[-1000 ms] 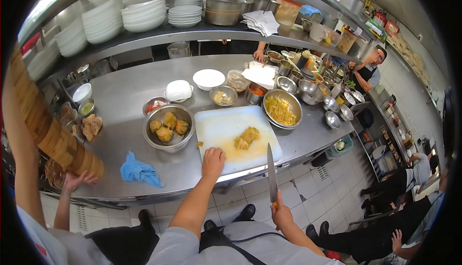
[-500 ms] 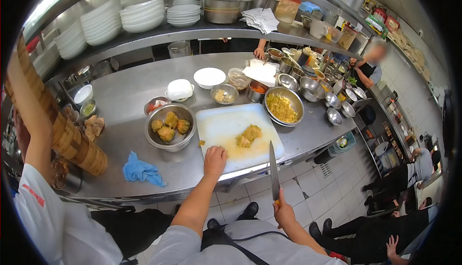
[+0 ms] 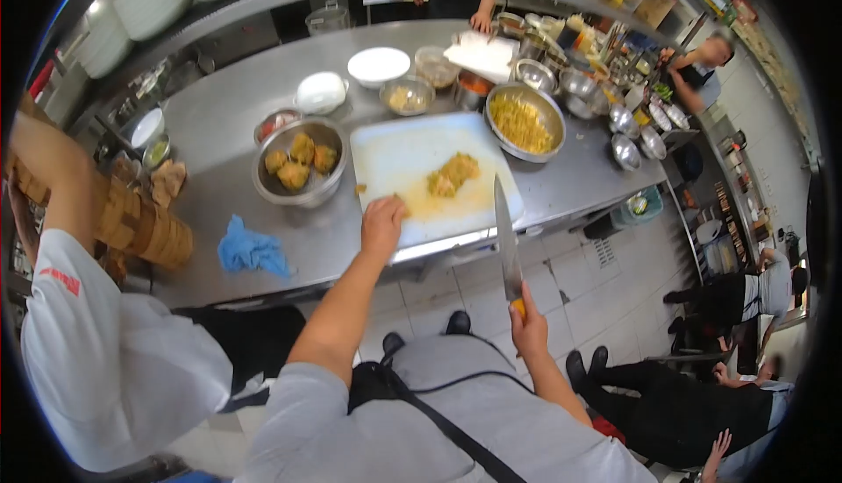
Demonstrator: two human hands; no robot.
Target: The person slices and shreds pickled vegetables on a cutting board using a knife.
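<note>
White plastic shows in the cutting board [image 3: 377, 154] at the middle of the frame, lying on the steel table [image 3: 197, 246]. Chopped yellow-green food [image 3: 453, 175] sits on the board's right half, apart from both hands. At the board's lower left edge rests the left hand [image 3: 383, 218], its fingers bent; whether they pinch anything, I cannot tell. Below the board's lower right corner, the right hand [image 3: 529, 325] is closed around the yellow handle of the knife [image 3: 506, 242]. Its blade points up the frame, the tip near the board's right edge.

Left of the board, a metal bowl [image 3: 265, 189] holds several browned yellow lumps [image 3: 301, 150]. Just beside the board's upper right corner is another metal bowl [image 3: 559, 114], filled with yellow shreds [image 3: 519, 123]. Crumpled on the table at lower left lies the blue cloth [image 3: 252, 248]; farther left, a co-worker's arm [image 3: 61, 189] crosses in front of stacked bamboo steamers [image 3: 149, 230].
</note>
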